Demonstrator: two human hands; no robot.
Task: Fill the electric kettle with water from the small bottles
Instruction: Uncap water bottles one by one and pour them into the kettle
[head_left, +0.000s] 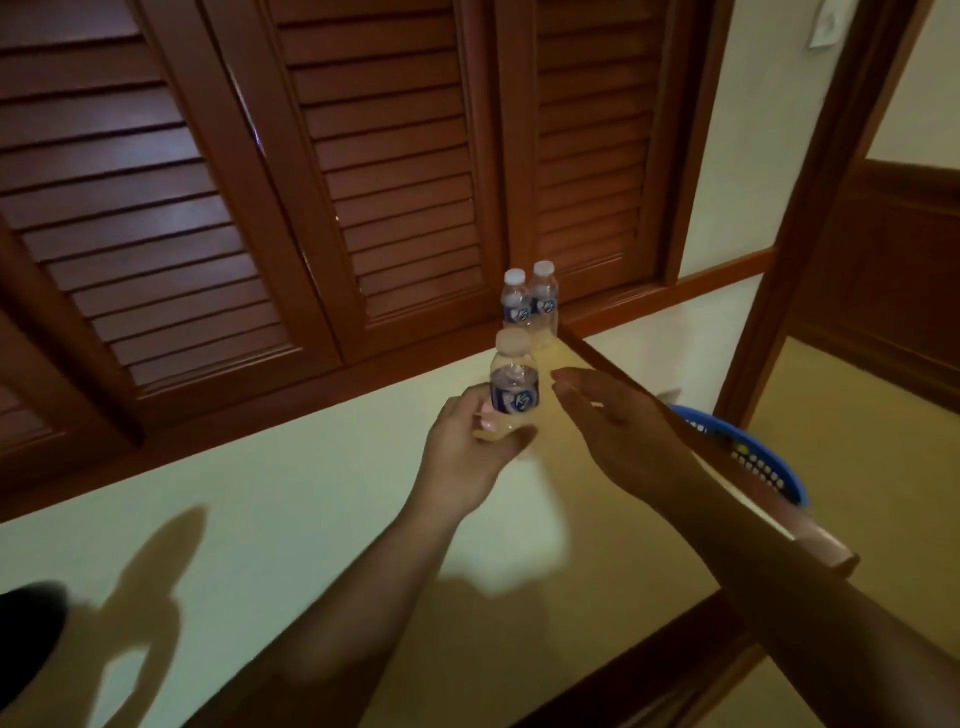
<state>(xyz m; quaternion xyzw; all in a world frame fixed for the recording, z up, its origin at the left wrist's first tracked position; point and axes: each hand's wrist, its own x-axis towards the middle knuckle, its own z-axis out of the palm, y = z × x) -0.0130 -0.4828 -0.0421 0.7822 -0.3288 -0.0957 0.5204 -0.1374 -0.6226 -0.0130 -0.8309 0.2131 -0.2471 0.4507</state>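
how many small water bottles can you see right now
3. One capped bottle is held in the left hand. Two more capped bottles stand side by side on the counter against the louvered doors. None seem hidden.

The small bottle (513, 387) in the left hand (467, 457) has a dark blue label with a white logo that looks like "K3"; it is too blurred to be sure. The two bottles (530, 306) standing behind carry the same label, equally unclear.
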